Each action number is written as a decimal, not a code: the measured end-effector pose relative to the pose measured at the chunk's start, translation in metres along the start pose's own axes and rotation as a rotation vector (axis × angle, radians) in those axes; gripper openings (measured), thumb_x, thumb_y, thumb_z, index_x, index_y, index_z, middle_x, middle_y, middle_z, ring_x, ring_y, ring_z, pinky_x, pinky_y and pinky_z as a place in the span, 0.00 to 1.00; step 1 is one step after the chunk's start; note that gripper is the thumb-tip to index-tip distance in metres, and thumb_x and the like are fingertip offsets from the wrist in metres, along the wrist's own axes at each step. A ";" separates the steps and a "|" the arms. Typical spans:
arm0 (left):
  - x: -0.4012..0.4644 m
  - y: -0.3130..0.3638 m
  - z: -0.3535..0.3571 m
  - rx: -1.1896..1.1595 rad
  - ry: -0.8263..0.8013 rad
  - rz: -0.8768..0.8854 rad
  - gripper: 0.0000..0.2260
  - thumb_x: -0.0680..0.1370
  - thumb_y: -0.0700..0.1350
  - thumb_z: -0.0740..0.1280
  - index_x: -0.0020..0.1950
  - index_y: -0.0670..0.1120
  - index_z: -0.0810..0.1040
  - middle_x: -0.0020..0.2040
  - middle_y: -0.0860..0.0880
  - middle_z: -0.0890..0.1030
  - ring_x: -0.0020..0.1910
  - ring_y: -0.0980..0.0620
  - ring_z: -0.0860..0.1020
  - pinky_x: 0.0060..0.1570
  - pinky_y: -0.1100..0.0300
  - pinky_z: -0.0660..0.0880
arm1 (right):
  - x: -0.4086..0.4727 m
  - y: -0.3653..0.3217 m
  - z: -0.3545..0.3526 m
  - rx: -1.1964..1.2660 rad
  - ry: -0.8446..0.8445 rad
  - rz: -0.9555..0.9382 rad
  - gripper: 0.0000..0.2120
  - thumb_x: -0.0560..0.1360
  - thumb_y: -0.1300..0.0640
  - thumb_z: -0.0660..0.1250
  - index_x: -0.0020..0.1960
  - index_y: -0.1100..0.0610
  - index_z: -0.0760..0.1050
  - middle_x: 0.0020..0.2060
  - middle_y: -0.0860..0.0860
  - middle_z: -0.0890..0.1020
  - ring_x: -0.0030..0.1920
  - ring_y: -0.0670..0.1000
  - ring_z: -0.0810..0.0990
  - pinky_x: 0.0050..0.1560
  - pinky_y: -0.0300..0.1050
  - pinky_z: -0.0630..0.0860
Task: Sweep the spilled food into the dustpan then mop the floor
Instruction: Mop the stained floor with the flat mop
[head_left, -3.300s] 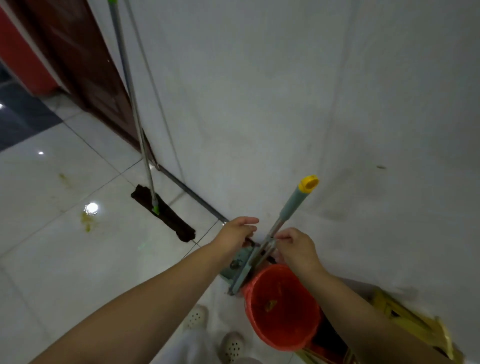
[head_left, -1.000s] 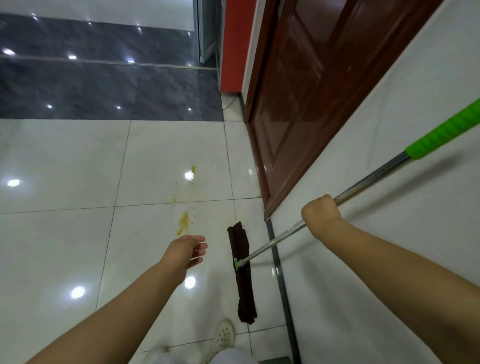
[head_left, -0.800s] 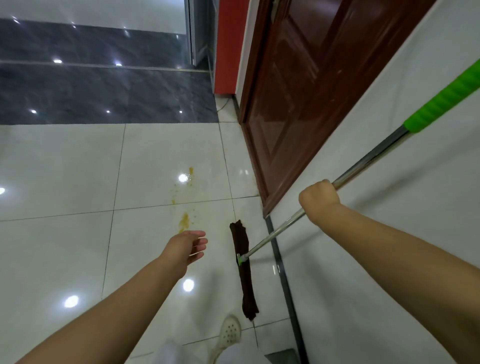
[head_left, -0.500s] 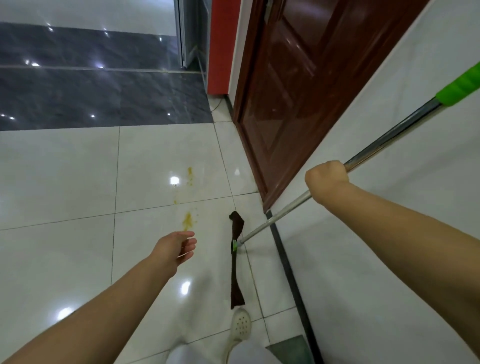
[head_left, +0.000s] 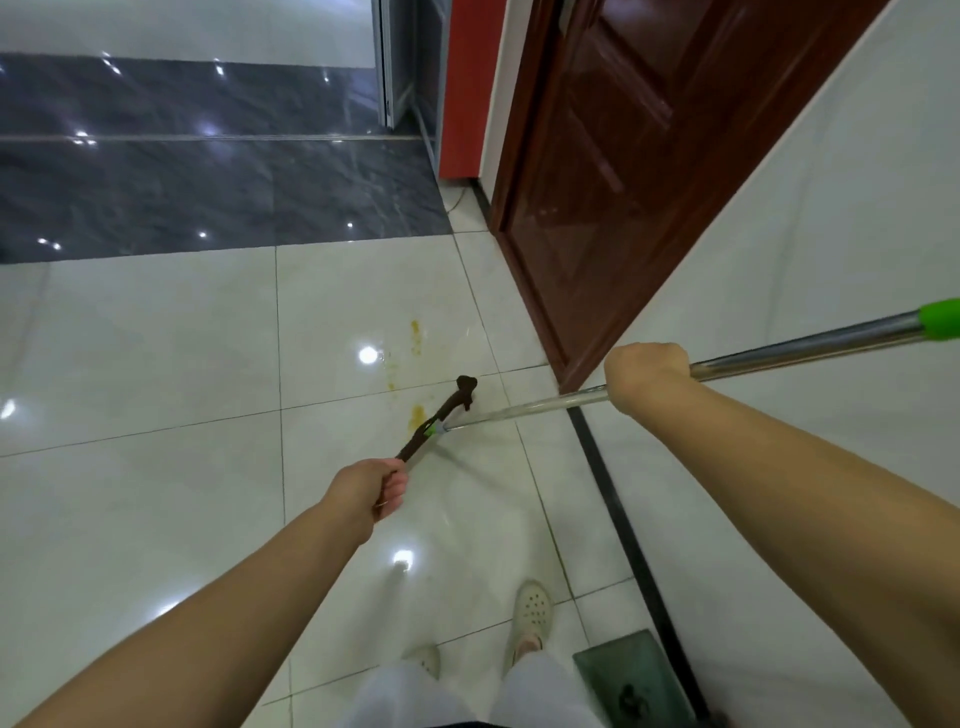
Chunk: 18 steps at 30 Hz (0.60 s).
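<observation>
The flat mop with a dark brown cloth head is off the glossy white tiled floor, turned up on edge. Its long axis runs diagonally, from the near-left end at the left hand to the far-right end, which droops above the tile joint. The left hand is closed on the near end of the cloth head. The right hand is closed in a fist around the steel mop pole with a bright green grip, well up from the head joint. The pole runs from the joint up and to the right, along the white wall.

The yellow food stains lie just beyond the mop head, ahead of both hands and slightly left of the dark red wooden door. The left hand is the nearer hand to the stains and to the head. The coming move likely requires the head to be laid flat with its long axis across the stain line.

Compared with the frame half a second earlier: the left hand was open and clear of the mop; it now grips the head. The head hung nearly in line with the wall; it is now swung left toward the stains.
</observation>
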<state>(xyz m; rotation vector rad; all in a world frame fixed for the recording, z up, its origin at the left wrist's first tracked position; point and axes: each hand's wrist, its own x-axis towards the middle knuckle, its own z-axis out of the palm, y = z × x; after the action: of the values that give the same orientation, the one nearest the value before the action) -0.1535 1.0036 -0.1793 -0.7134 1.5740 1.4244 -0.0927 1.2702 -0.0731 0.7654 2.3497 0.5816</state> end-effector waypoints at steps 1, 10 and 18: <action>0.000 -0.002 -0.003 0.001 0.000 -0.013 0.11 0.80 0.36 0.61 0.37 0.41 0.73 0.21 0.49 0.71 0.13 0.57 0.65 0.18 0.70 0.66 | -0.005 -0.010 0.004 0.013 -0.026 -0.026 0.12 0.76 0.60 0.62 0.58 0.55 0.77 0.54 0.49 0.80 0.53 0.51 0.80 0.51 0.43 0.72; -0.010 -0.037 -0.004 0.018 -0.003 -0.081 0.10 0.79 0.37 0.63 0.37 0.40 0.74 0.23 0.48 0.75 0.13 0.58 0.69 0.35 0.64 0.72 | -0.043 -0.083 0.061 0.024 -0.209 -0.188 0.14 0.76 0.62 0.62 0.60 0.56 0.75 0.55 0.50 0.80 0.54 0.52 0.79 0.53 0.45 0.74; -0.029 -0.068 -0.002 0.047 0.004 -0.066 0.13 0.80 0.37 0.60 0.35 0.41 0.71 0.34 0.46 0.72 0.28 0.54 0.68 0.35 0.64 0.70 | -0.086 -0.092 0.129 0.173 -0.407 -0.170 0.16 0.76 0.61 0.64 0.63 0.58 0.74 0.58 0.51 0.79 0.57 0.52 0.78 0.56 0.44 0.74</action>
<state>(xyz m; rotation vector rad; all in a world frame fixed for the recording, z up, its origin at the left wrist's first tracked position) -0.0823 0.9858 -0.1858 -0.7340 1.5675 1.3347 0.0126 1.1752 -0.1840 0.6763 2.0732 0.1321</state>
